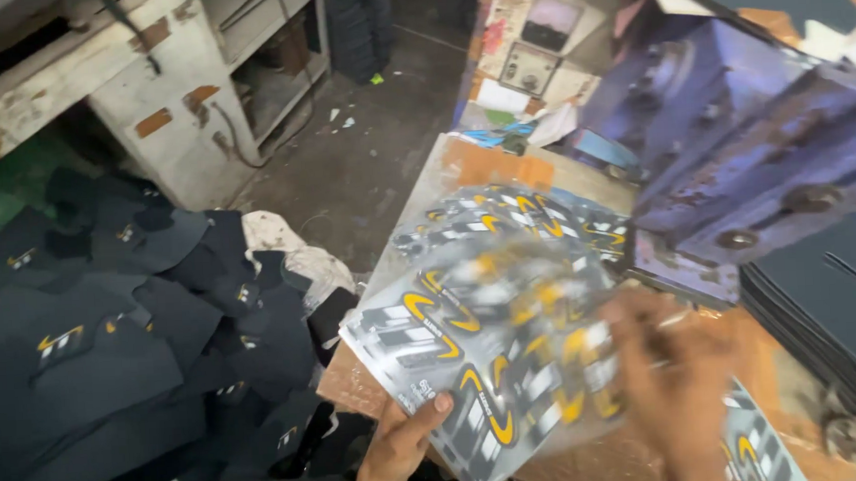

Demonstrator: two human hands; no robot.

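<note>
Left hand (400,447) pinching the near edge of a printed sheet (454,366) w/ thumb on top, held just above the bench (463,165), right hand (674,374) too blurry, can't tell fingers, dark cut pieces (112,355) piled left of bench.

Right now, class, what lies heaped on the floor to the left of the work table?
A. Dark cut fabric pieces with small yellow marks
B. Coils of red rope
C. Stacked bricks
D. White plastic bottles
A: the heap of dark fabric pieces, several with small yellow marks, covers the floor left of the table, where the left hand holds a printed sheet by its lower edge.
</note>
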